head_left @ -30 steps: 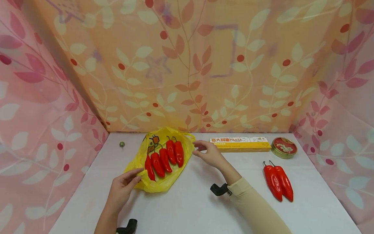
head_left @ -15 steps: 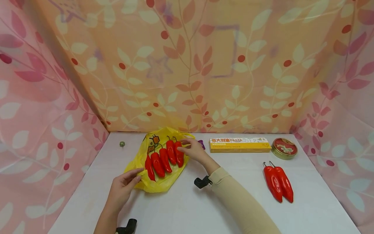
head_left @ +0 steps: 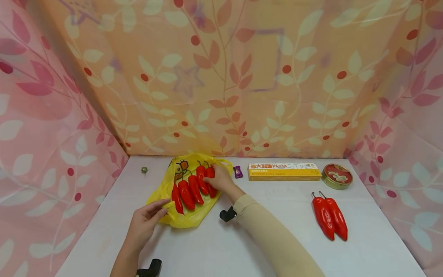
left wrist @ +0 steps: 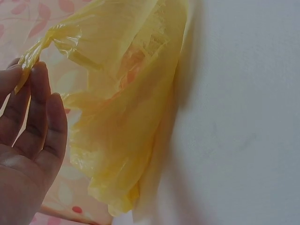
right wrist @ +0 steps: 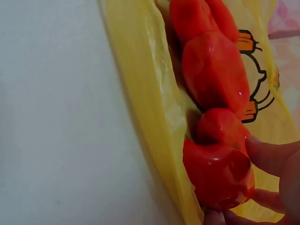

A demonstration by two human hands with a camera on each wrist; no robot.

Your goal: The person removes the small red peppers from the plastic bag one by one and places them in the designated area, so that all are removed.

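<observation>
A yellow plastic bag (head_left: 185,220) lies spread on the table with several red peppers (head_left: 187,195) in a slanting row on it. My left hand (head_left: 142,223) pinches the bag's near left edge; the left wrist view shows a twist of bag (left wrist: 35,58) between thumb and fingertips. At the row's right end, my right hand (head_left: 222,179) grips the last red pepper (head_left: 210,173). In the right wrist view its thumb lies on one side of that pepper (right wrist: 218,173) and fingertips reach round the other. My right hand partly hides this pepper in the head view.
Two more red peppers (head_left: 330,217) lie side by side at the right. Along the back stand a yellow-white pasta box (head_left: 283,172), a round red-lidded tin (head_left: 337,176) and a small purple packet (head_left: 238,172). A small green ball (head_left: 144,169) sits at the back left.
My right hand has moved left from beside the bag's right edge onto the rightmost pepper and now grips it. The purple packet has come into fuller view. My left hand stays on the bag's edge.
</observation>
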